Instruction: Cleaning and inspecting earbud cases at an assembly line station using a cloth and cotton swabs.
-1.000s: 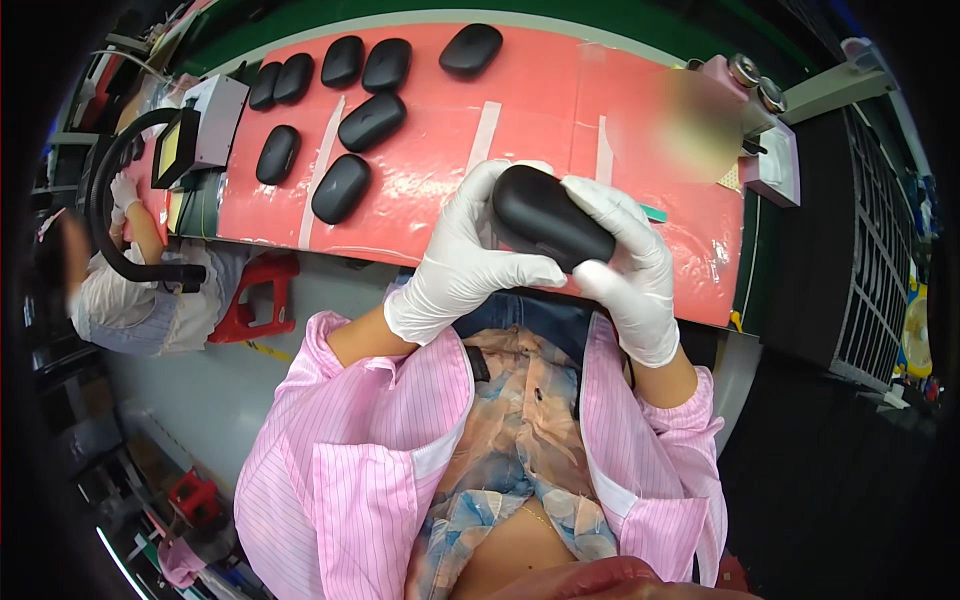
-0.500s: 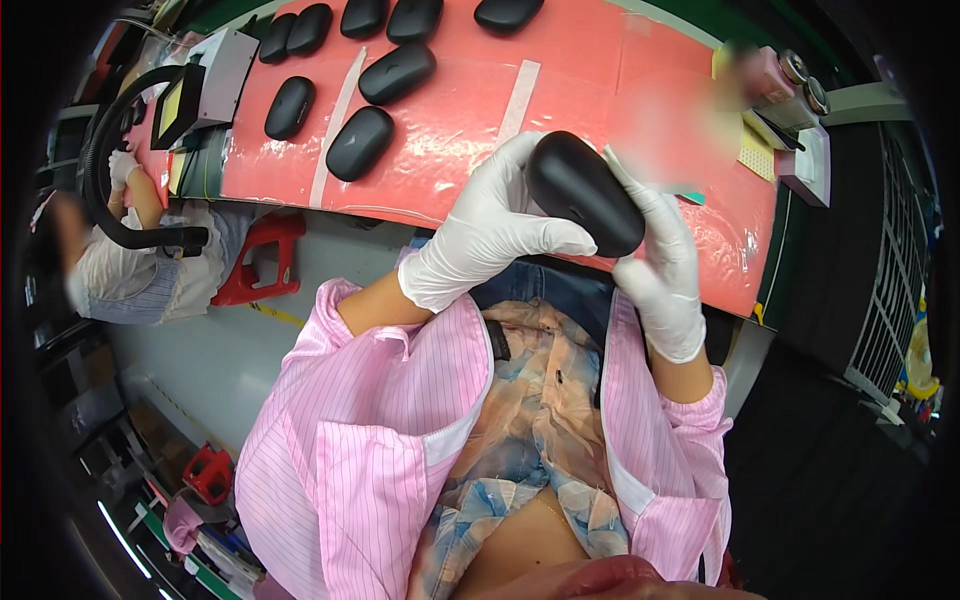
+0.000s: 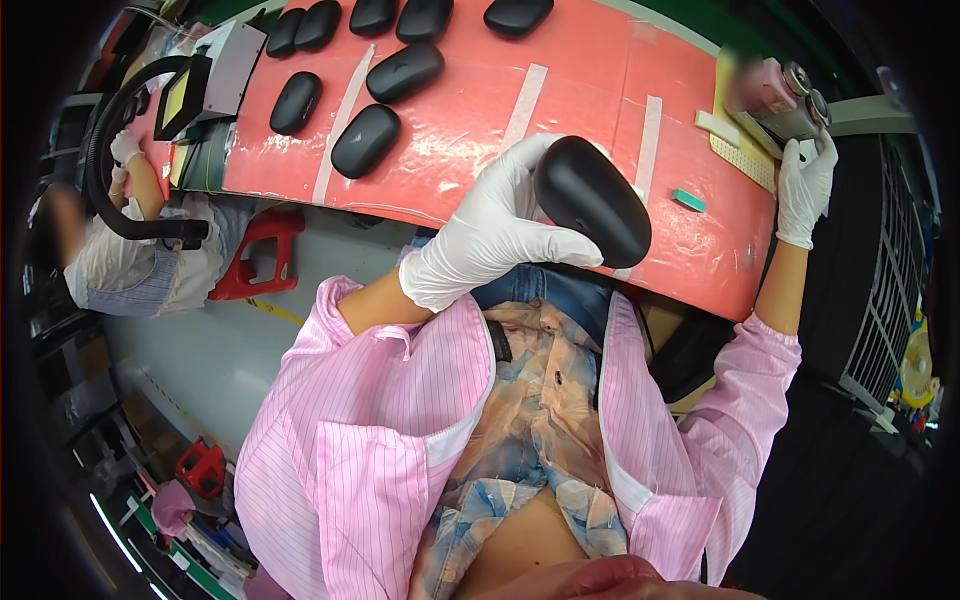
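Head view: left hand (image 3: 500, 228) grasps a black case (image 3: 595, 203), right hand (image 3: 806, 192), grip unclear, is beside bottles (image 3: 768, 94); apparent hold-and-reach step, next likely calling for steady left support.

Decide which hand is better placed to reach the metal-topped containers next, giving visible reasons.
Probably the right hand: it is close beside the metal-topped containers, while the left hand is farther away and holds a rounded black case.
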Available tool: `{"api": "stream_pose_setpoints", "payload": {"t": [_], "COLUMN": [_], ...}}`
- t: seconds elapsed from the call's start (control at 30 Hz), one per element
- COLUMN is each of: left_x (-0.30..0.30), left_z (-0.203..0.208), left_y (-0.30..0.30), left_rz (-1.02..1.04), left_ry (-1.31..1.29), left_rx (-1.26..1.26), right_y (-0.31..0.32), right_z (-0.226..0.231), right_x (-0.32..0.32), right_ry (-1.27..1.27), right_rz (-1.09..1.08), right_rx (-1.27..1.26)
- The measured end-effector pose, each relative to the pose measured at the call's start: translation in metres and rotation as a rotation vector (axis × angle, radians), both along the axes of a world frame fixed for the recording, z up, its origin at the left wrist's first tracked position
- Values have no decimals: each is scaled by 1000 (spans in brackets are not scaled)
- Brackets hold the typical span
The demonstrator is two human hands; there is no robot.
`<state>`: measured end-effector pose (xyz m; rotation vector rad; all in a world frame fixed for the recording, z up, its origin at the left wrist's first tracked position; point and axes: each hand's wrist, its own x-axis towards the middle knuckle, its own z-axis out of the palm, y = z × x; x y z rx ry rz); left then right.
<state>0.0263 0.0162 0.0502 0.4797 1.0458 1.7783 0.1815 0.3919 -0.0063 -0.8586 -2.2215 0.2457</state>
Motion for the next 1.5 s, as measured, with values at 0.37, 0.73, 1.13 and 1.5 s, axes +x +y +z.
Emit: {"api": "stream_pose_setpoints", "payload": {"t": [0.37,0.73,1.13,1.5], "left_x": [-3,-4,5,12], "left_z": [-1,-6,-7,-5], "left_y": [5,5,13,20], "left_rz": [-31,6,20,-67], "left_ry": [36,19,-216,-103], "left_rx": [44,-14,4,-100], "right_y": [7,11,-61,-69], "right_z": [-14,16,55,-3], "right_x": [11,32,53,48], "right_ry": [50,-181,536,714], "right_rz": [27,296,200,51], "right_rx": [-135,-33,-610,-798]}}
